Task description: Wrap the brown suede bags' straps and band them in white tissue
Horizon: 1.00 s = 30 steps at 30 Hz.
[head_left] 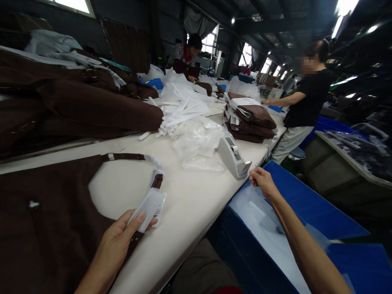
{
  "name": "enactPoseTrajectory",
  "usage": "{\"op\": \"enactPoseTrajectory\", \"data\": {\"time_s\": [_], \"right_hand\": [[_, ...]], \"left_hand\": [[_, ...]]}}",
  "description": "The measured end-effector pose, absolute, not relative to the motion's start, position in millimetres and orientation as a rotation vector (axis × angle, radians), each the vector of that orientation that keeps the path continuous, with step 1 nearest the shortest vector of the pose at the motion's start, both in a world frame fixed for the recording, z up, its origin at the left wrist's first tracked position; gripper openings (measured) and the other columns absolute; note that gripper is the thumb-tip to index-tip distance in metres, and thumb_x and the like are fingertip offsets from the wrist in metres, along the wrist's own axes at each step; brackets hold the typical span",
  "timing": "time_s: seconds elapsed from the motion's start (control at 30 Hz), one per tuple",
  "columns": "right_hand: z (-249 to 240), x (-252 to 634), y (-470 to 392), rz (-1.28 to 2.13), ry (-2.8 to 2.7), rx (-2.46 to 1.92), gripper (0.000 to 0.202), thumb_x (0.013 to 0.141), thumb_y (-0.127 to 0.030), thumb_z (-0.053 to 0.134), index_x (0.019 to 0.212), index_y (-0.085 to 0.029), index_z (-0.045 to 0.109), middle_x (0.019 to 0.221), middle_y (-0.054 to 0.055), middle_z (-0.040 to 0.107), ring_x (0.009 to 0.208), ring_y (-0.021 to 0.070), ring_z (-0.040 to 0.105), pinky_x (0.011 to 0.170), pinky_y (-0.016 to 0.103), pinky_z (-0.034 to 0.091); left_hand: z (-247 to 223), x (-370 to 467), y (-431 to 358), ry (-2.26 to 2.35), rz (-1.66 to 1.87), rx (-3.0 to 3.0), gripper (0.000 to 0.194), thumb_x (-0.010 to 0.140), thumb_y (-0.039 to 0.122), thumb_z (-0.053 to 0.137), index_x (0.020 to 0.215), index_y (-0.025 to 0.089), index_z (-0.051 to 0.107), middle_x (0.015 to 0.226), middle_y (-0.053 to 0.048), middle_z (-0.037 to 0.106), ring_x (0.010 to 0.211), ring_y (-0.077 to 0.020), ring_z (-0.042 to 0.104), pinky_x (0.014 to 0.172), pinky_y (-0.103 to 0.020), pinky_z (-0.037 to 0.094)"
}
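Observation:
My left hand [122, 232] is closed around a white wrapping sheet and a tag [157, 204] at the strap of a dark brown bag [61, 216]. The bag lies flat on the cream-covered table, its strap curving up and partly wrapped in white. At the table's edge stands a grey tape dispenser [233, 157]. Just beside its cutting end, my right hand [262, 180] pinches thumb and finger together on what looks like the tape, which is thin and hardly visible.
Brown bags [101, 102] are heaped at left, beside white rolled sticks [174, 116]. Clear plastic [199, 139] lies behind the dispenser, near stacked folded bags [249, 116]. A blue box [245, 232] with plastic sheets stands below the edge. Two people work farther back.

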State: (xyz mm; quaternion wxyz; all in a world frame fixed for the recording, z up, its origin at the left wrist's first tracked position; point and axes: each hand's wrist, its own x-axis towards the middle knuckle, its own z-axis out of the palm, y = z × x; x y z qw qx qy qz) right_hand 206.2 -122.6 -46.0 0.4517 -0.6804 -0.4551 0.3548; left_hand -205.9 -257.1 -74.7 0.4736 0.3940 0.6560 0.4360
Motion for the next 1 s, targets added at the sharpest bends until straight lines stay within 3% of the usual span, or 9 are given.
{"op": "enactPoseTrajectory", "data": {"time_s": [0.13, 0.33, 0.47, 0.7, 1.0], "right_hand": [[-59.9, 199.1, -145.6, 0.926, -1.125, -1.677, 0.037, 0.054, -0.050, 0.075, 0.056, -0.022, 0.051, 0.048, -0.001, 0.052, 0.044, 0.0121, 0.043, 0.042, 0.026, 0.032], [-55.5, 108.8, -193.4, 1.521, -1.269, -1.188, 0.029, 0.078, -0.045, 0.074, 0.074, -0.020, 0.060, 0.057, -0.002, 0.055, 0.051, 0.0116, 0.045, 0.050, 0.026, 0.036], [-52.4, 22.1, -210.0, 1.825, -1.345, -0.838, 0.026, 0.085, -0.041, 0.071, 0.078, -0.020, 0.058, 0.056, -0.003, 0.057, 0.053, 0.0111, 0.046, 0.053, 0.025, 0.036], [-78.3, -44.9, -209.2, 1.911, -1.398, -0.965, 0.040, 0.077, -0.051, 0.076, 0.069, -0.019, 0.055, 0.051, -0.004, 0.057, 0.045, 0.0074, 0.040, 0.047, 0.022, 0.030], [-85.4, -52.1, -205.5, 1.904, -1.401, -1.090, 0.046, 0.072, -0.057, 0.076, 0.064, -0.019, 0.051, 0.049, -0.003, 0.057, 0.042, 0.0062, 0.039, 0.043, 0.020, 0.024]], "left_hand": [[-70.8, -200.8, -262.8, 1.550, 1.132, 0.939, 0.050, 0.074, 0.065, 0.067, 0.086, 0.017, 0.069, 0.077, -0.006, 0.076, 0.079, -0.0256, 0.068, 0.074, -0.030, 0.050], [-71.0, -194.7, -267.3, 1.470, 1.187, 0.905, 0.043, 0.083, 0.057, 0.060, 0.089, 0.015, 0.066, 0.078, -0.006, 0.074, 0.075, -0.0217, 0.065, 0.071, -0.028, 0.047], [-71.7, -193.4, -269.2, 1.424, 1.209, 0.886, 0.041, 0.085, 0.055, 0.060, 0.089, 0.015, 0.064, 0.076, -0.004, 0.072, 0.071, -0.0185, 0.061, 0.069, -0.025, 0.043], [-79.5, -197.3, -271.2, 1.387, 1.260, 0.966, 0.032, 0.091, 0.047, 0.058, 0.079, 0.017, 0.057, 0.070, 0.003, 0.056, 0.067, -0.0138, 0.049, 0.065, -0.023, 0.038], [-78.2, -197.6, -274.4, 1.349, 1.246, 0.935, 0.038, 0.093, 0.052, 0.052, 0.081, 0.017, 0.057, 0.074, 0.000, 0.058, 0.071, -0.0155, 0.051, 0.069, -0.024, 0.041]]}}
